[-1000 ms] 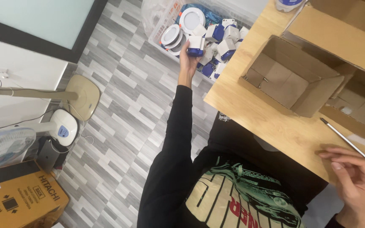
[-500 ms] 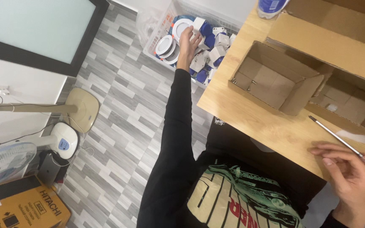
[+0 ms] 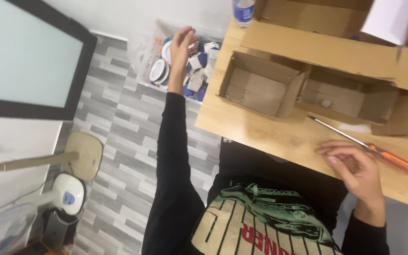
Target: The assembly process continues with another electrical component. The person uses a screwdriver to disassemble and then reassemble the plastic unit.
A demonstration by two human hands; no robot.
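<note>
the left hand [image 3: 181, 45], fingers spread and empty, hovers right above the clear bin [image 3: 153, 45] of round white-and-blue parts [image 3: 159, 72]; the right hand [image 3: 355, 167] rests loosely curled and empty on the tabletop [image 3: 279, 137], the orange-handled screwdriver [image 3: 371, 150] just beyond it.

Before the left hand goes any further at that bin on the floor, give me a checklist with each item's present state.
1. Left hand over the clear bin of white and blue parts: ok.
2. Left hand holds a part: cannot tell.
3. Right hand rests on the wooden table, empty: ok.
4. Orange-handled screwdriver beside the right hand, not gripped: ok.
5. Open cardboard box upright on the table: ok.
</note>
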